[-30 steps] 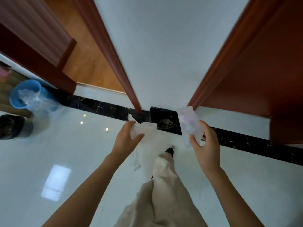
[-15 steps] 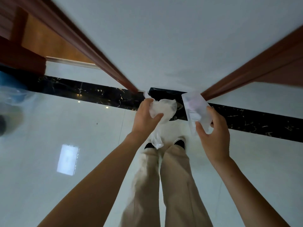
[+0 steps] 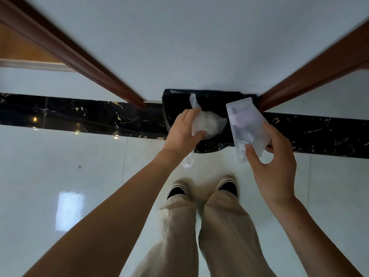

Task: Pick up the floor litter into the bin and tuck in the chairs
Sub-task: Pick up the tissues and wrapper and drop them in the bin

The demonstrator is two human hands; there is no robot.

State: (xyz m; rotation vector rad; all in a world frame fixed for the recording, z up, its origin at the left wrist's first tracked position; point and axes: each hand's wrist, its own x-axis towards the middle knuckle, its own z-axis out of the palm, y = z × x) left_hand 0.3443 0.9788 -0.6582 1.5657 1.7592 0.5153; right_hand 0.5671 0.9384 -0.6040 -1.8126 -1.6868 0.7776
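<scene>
A bin lined with a black bag (image 3: pixel 175 102) stands on the floor against the white wall, just ahead of my feet. My left hand (image 3: pixel 182 132) holds a crumpled clear plastic bag (image 3: pixel 207 124) directly above the bin's opening; a loose strip of it hangs below my wrist. My right hand (image 3: pixel 273 164) grips a flat translucent plastic pouch (image 3: pixel 247 126) by its lower end, over the bin's right edge. No chairs are in view.
Brown wooden door frames (image 3: pixel 79 58) (image 3: pixel 311 70) flank the white wall section on both sides. A black marble strip (image 3: pixel 79 116) crosses the glossy white tile floor (image 3: pixel 60 166). My legs in beige trousers and dark shoes (image 3: pixel 176 189) stand just short of the bin.
I have walked up to the bin, which now fills more of the view. Both hands moved forward over its opening, still holding their litter. The blue bucket at left has left the view.
</scene>
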